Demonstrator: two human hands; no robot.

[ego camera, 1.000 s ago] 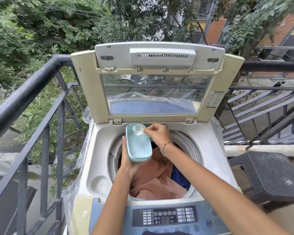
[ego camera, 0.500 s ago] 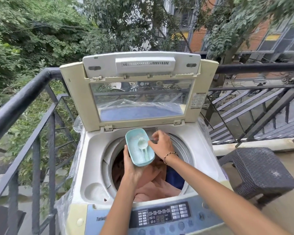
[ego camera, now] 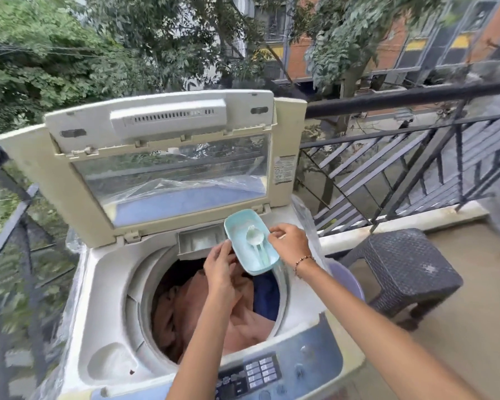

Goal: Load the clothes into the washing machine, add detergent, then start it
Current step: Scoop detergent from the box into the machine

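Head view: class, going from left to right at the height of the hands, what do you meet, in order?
Black railing → left hand → light blue container → right hand → dark woven stool.

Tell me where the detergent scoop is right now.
In the head view, the scoop lies inside the light blue tub, held between the left hand and right hand above the drum's rear right, beside the open detergent drawer.
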